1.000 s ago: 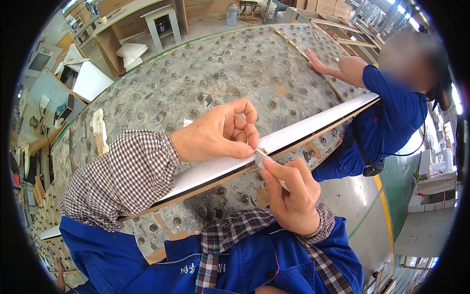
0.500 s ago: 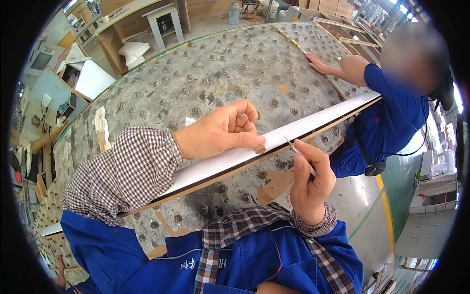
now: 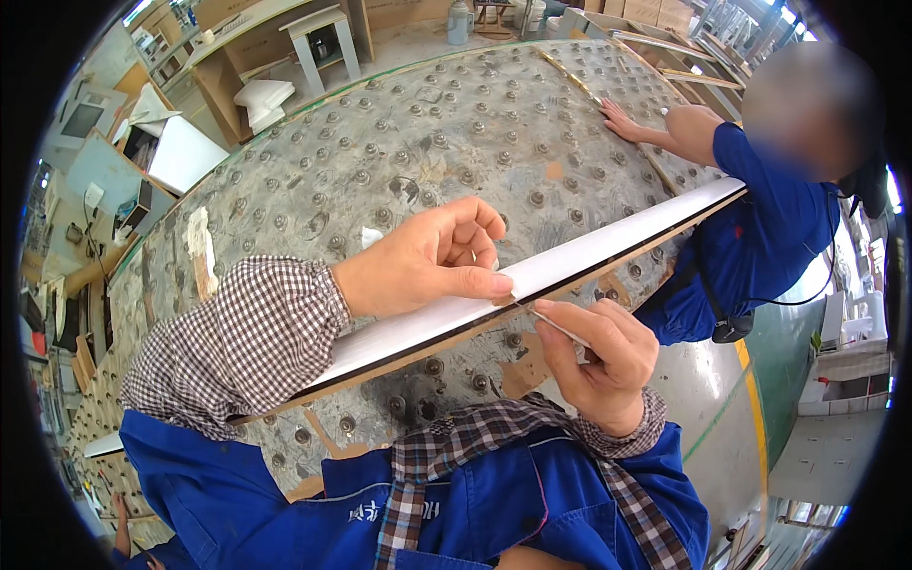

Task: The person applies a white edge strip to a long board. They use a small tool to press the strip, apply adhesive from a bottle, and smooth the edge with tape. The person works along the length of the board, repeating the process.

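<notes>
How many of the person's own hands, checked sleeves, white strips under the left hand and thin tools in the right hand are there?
Left hand and right hand: 2
Left sleeve and right sleeve: 2
White strip: 1
Thin tool: 1
Total: 6

At two o'clock, blurring is masking a co-worker's head (image 3: 812,109). The right grip (image 3: 603,356) is partly covering a slim tool (image 3: 568,332); the left grip (image 3: 442,261) is partly hiding an indistinct scrap (image 3: 504,300). Near nine, a checked sleeve (image 3: 242,332) is concealing part of the white strip (image 3: 594,249); at eight, the rim is cropping another person's arm (image 3: 122,522).
</notes>
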Demonstrator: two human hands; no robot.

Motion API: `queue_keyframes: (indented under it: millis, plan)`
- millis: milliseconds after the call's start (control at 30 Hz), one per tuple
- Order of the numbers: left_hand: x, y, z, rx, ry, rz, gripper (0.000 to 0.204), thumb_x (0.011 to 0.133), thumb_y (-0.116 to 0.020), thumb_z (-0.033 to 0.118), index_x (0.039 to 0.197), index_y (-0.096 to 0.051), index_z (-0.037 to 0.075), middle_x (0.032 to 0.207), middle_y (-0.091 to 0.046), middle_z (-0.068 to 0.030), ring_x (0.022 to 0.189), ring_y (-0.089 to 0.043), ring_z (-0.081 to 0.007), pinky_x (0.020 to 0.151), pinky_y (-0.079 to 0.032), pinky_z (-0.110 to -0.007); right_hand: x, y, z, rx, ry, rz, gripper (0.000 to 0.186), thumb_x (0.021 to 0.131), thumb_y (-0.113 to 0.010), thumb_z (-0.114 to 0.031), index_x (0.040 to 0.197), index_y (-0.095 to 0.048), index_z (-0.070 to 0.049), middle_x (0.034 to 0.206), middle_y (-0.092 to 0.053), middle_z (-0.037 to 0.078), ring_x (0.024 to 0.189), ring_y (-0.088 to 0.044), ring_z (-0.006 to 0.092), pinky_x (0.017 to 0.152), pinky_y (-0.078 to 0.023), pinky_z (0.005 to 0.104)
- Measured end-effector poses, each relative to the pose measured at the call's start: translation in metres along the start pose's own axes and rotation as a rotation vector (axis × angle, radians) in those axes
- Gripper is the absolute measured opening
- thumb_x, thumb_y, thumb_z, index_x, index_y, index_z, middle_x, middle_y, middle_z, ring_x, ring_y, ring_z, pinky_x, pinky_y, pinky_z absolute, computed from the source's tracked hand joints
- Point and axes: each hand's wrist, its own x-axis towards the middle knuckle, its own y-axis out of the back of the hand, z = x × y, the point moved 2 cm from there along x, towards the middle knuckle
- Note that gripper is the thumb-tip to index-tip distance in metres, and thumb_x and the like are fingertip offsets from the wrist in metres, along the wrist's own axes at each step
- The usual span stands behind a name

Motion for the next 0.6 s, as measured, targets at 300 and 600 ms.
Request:
queue_keyframes:
  millis: [300, 600]
  plan:
    - [0.000, 0.002, -0.005, -0.045, 0.014, 0.020, 0.034, 0.084, -0.066, 0.014, 0.109, -0.047, 0.000, 0.085, -0.054, -0.0002, 0.079, -0.050, -0.0066, 0.072, -0.041, -0.023, 0.052, 0.023, 0.007, 0.057, 0.056, -0.438, 0.014, 0.071, -0.071, -0.006, 0.083, -0.068, -0.009, 0.057, -0.054, 0.006, 0.052, -0.055, 0.0235, 0.046, -0.041, 0.0338]
    - [-0.002, 0.002, -0.004, -0.025, 0.051, 0.066, 0.031, 0.085, -0.060, 0.015, 0.109, -0.048, 0.000, 0.083, -0.054, -0.0007, 0.078, -0.051, -0.0076, 0.069, -0.043, -0.024, 0.108, 0.012, 0.019, 0.309, 0.066, -0.931, 0.008, 0.074, -0.069, -0.010, 0.076, -0.070, -0.003, 0.053, -0.058, 0.010, 0.045, -0.055, 0.0221, 0.045, -0.040, 0.0310]
